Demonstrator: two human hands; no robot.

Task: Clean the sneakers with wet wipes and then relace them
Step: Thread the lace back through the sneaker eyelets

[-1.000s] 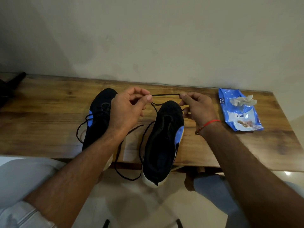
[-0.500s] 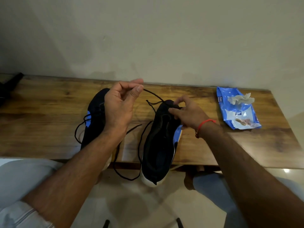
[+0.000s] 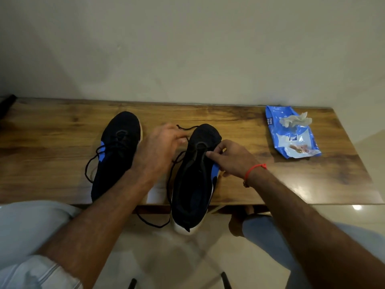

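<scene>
Two black sneakers with blue side patches lie on a wooden table (image 3: pixel 250 126), toes toward the wall. The left sneaker (image 3: pixel 118 142) is laced, with its lace ends loose. The right sneaker (image 3: pixel 193 184) overhangs the table's front edge at the heel. Its black lace (image 3: pixel 170 184) trails down its left side and off the edge. My left hand (image 3: pixel 158 149) pinches that lace near the toe. My right hand (image 3: pixel 231 159) grips the right sneaker's right side, forefinger and thumb at the eyelet edge.
A blue wet-wipes pack (image 3: pixel 291 138) lies at the back right of the table with a crumpled used wipe (image 3: pixel 295 119) on top. A dark object (image 3: pixel 6 105) sits at the far left edge. The wall stands directly behind the table. My knees are below the front edge.
My left hand has come down and to the right toward the right sneaker's toe with the lace. My right hand has dropped from the lace onto the sneaker's right side.
</scene>
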